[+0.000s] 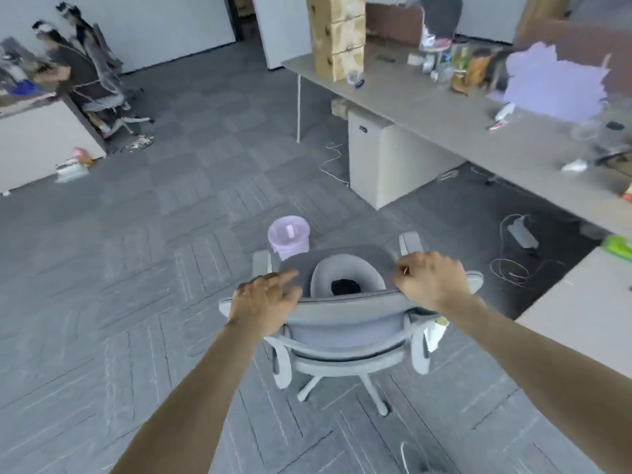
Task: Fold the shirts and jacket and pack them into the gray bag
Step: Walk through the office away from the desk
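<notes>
No shirts, jacket or gray bag show in the head view. A grey office chair point(345, 323) stands on the carpet in front of me, its back toward me. My left hand point(263, 299) rests on the top edge of the chair back at its left end, fingers mostly straight. My right hand point(427, 278) grips the top edge at its right end, fingers curled over it. On the seat lies a grey ring cushion point(349, 271) with something dark point(345, 287) in its hollow.
A lilac waste bin point(289, 236) stands just beyond the chair. A long desk point(444, 111) with clutter runs along the right, a drawer cabinet point(376, 155) under it. Cables point(513, 265) lie on the floor to the right. Stacked chairs point(99, 77) stand at the far left.
</notes>
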Demonstrator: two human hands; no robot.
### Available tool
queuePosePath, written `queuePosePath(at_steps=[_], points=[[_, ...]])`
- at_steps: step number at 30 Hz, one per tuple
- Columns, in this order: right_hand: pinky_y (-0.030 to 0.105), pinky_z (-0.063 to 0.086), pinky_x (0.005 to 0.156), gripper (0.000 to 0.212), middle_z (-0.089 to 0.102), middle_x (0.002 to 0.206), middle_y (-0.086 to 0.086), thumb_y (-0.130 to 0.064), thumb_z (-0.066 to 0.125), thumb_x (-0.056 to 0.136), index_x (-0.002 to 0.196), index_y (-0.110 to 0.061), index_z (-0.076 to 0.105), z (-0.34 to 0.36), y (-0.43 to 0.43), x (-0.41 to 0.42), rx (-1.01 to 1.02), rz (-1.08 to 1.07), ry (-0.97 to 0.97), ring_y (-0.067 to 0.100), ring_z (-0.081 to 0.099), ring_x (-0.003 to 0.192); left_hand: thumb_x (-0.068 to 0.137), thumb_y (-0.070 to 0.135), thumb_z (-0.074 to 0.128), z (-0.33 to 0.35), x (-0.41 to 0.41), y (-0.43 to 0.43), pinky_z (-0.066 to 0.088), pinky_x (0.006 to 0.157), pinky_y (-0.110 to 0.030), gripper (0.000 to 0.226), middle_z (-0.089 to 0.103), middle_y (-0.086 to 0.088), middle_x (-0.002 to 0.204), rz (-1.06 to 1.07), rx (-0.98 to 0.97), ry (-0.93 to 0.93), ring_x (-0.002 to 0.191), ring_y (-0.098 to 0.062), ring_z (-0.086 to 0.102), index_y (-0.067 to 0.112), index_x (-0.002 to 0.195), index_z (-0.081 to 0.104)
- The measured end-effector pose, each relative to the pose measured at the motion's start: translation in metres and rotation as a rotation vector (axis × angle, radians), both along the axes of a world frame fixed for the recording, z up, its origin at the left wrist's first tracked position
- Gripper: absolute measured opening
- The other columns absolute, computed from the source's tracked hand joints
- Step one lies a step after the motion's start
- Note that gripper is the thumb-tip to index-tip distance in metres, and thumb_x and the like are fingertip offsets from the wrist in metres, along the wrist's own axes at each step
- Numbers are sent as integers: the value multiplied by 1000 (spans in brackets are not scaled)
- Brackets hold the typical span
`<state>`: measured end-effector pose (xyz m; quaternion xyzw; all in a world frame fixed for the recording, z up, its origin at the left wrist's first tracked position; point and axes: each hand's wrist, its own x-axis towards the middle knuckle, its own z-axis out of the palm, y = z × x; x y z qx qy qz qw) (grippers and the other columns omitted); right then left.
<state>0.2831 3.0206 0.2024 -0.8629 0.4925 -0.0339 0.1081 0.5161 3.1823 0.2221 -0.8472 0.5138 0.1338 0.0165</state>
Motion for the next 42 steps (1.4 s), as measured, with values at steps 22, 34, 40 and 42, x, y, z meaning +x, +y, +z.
queuePosePath(at_steps=[22, 34, 40, 42], points=[[35, 40, 75, 63, 61, 130, -11, -50, 32, 71, 126, -38, 59, 10, 50, 130, -83, -634, -123, 22, 58, 114, 72, 56, 8, 4, 181, -111, 44, 94, -33, 84, 65, 6, 132, -546, -209, 65, 124, -18, 57, 33, 138, 56], [36, 42, 79, 58, 61, 127, -8, -48, 38, 74, 127, -34, 59, 16, -8, 245, -37, -828, -142, 22, 56, 115, 77, 51, 28, -3, 286, -231, 43, 95, -36, 68, 61, 3, 138, -666, -222, 95, 125, -26, 56, 36, 138, 55], [37, 41, 86, 56, 59, 131, -7, -45, 42, 76, 129, -35, 57, 16, -72, 302, 17, -912, -152, 22, 54, 119, 76, 53, 29, -2, 336, -327, 44, 94, -34, 65, 63, 8, 135, -789, -232, 113, 123, -23, 58, 39, 133, 58], [37, 41, 86, 60, 59, 130, -7, -45, 38, 72, 127, -35, 59, 15, -94, 318, 6, -944, -160, 22, 55, 118, 74, 54, 28, -3, 352, -362, 46, 94, -35, 67, 65, 8, 133, -809, -242, 115, 123, -24, 58, 40, 132, 59]])
